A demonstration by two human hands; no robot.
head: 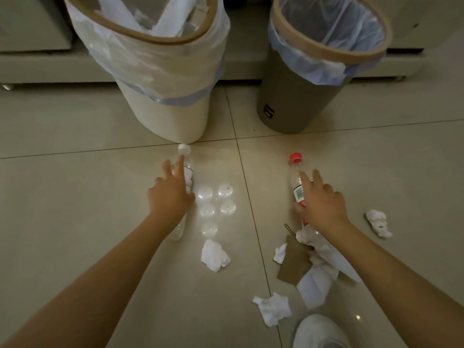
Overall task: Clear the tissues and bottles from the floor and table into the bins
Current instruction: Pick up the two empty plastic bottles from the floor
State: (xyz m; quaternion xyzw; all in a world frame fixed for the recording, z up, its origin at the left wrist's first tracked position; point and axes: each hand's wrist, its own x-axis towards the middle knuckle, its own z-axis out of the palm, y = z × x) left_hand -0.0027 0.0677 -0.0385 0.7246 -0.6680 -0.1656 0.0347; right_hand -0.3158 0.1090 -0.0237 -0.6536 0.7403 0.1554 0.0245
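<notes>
Both my arms were stretched forward over the tiled floor (pixel 75 136), one hand to each bottle — presumably so both could go up together. My left hand (pixel 170 194), at the centre of the frame, lay over the white-capped bottle (pixel 185 159), which lay flat with its cap pointing at the foot of the cream bin (pixel 170 116); the fingers were spread and reaching, and I could not tell whether they had closed round it. My right hand (pixel 320 204), right of centre, sat on the red-capped bottle (pixel 296 172) in the same manner, two fingers extended along its body, grasp likewise unclear.

The cream bin in the upper left already held paper and cardboard, while the grey bin (pixel 296 106) in the upper right showed only its liner — I judged one was meant for tissues, the other for bottles.

Crumpled tissues were scattered low in the frame: one at bottom centre (pixel 214 256), one lower (pixel 272 307), one at the right edge (pixel 378 222), plus a heap with brown card (pixel 293 262) under my right wrist. All of that was yet to clear.
</notes>
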